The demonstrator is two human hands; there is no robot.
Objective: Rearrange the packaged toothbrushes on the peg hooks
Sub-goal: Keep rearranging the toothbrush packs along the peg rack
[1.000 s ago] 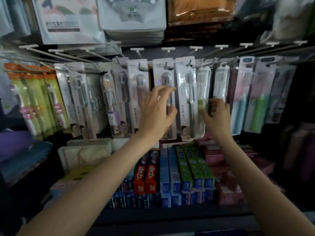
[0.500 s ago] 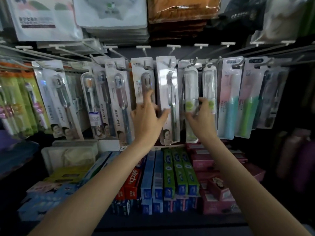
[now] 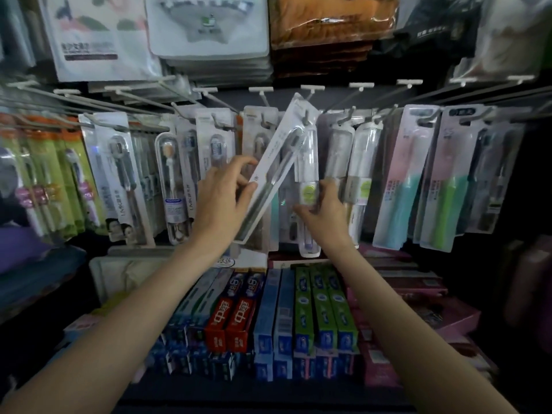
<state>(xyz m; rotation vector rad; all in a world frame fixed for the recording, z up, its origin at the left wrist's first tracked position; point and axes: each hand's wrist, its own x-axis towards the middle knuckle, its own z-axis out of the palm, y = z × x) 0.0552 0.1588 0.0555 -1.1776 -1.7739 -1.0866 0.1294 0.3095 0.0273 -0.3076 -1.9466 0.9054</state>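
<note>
The left hand (image 3: 222,201) pinches a white toothbrush pack (image 3: 274,165), tilted with its top leaning right, against a peg hook (image 3: 305,115). Just right, the right hand (image 3: 324,212) curls round a clear-cased toothbrush (image 3: 309,186) hanging there.

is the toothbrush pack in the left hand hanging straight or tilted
Tilted. The white toothbrush pack leans with its top to the right, near a peg hook, while the left hand grips its lower part.

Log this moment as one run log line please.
left hand: grips tilted white-carded toothbrush blister pack | right hand: holds clear toothbrush tube with green label | pack's top near peg hook
</note>
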